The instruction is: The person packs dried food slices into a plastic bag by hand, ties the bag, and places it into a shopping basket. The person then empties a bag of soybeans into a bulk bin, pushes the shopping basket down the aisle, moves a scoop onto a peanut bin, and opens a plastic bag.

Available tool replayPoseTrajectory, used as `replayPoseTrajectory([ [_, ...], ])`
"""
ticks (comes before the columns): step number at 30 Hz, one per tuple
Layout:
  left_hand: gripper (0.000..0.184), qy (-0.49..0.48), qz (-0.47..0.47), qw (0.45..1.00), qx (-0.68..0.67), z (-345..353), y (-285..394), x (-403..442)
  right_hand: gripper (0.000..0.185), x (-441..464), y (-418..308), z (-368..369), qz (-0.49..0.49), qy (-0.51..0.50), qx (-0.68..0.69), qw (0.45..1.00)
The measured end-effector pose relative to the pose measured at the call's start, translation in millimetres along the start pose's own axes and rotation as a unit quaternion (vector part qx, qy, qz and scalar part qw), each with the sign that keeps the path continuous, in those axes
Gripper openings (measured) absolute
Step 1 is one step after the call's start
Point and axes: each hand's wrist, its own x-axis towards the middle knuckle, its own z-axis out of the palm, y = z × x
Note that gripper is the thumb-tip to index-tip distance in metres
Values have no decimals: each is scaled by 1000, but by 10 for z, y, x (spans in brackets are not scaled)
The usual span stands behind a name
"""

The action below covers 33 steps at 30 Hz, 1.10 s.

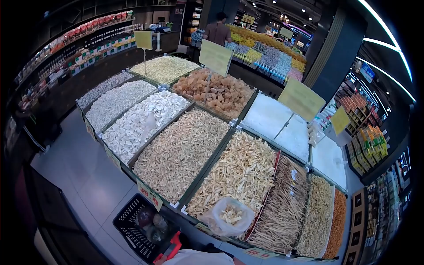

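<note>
Neither my left hand nor my right hand can be made out. An open plastic bag (230,216) with some pale dried pieces inside rests on the front of a bin of pale dried strips (240,170). Right of that bin lie thin brown dried stalks (282,205). To its left is a bin of beige dried pieces (183,152). Below the bins, at the bottom edge, a black shopping basket (128,221) holds dark bagged items (154,225). Its red handle (173,246) shows beside my white clothing (198,257).
More bins hold white slices (143,119), amber lumps (214,90) and white granules (269,115). Sign cards (301,99) stand above them. A person (217,33) stands behind, near a stepped display (265,55). Shelves (84,62) line the left side, with a dark pillar (327,57) at right.
</note>
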Motion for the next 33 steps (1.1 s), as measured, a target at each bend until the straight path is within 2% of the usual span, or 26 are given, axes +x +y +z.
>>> replayPoseTrajectory([
  [4,45,1,-44,997,-60,63,-335,58,46,-165,214,104,42,-13,42,998],
  [7,45,-1,-109,975,-195,182,-944,205,44,-446,533,240,113,-38,115,986],
  [9,45,-56,-119,969,-207,186,-1122,181,43,-585,784,354,146,-9,136,980],
  [10,49,-216,0,976,38,-15,-663,-82,42,-619,915,433,136,43,109,984],
  [11,53,-306,179,904,240,-264,225,-654,42,-603,1001,498,98,124,35,987],
  [12,57,-327,173,877,306,-350,341,-458,42,-596,1068,563,71,208,-46,974],
  [13,60,-349,171,844,370,-436,459,-265,40,-624,935,547,79,212,-35,973],
  [15,53,-145,316,833,430,-461,1110,-400,41,-774,807,562,88,201,-59,974],
  [17,44,-14,374,863,339,-297,1791,-560,45,-542,802,528,71,174,-124,974],
  [19,39,-21,423,890,168,29,2241,-504,46,-439,949,475,19,119,-103,987],
  [20,39,-32,447,880,158,217,2439,-464,47,-435,1014,460,-8,89,-92,992],
  [21,39,-42,467,871,147,423,2599,-440,46,-496,961,403,-31,41,-14,999],
  [23,42,-53,430,895,107,885,2906,-464,43,-732,599,199,-66,-56,145,986],
  [26,42,-36,392,900,187,1388,3234,-568,40,-833,167,-7,-10,-107,199,974],
  [28,41,-17,394,885,249,1588,3359,-559,42,-579,329,112,-46,-11,56,997],
  [29,38,-50,409,891,189,1655,3349,-495,43,-386,509,208,-62,40,-14,997],
  [31,33,-120,430,892,65,1798,3286,-363,37,-28,903,401,-29,88,-8,996],
  [33,31,-174,327,927,-63,1808,3289,-327,32,131,1180,525,-11,129,-28,991],
])
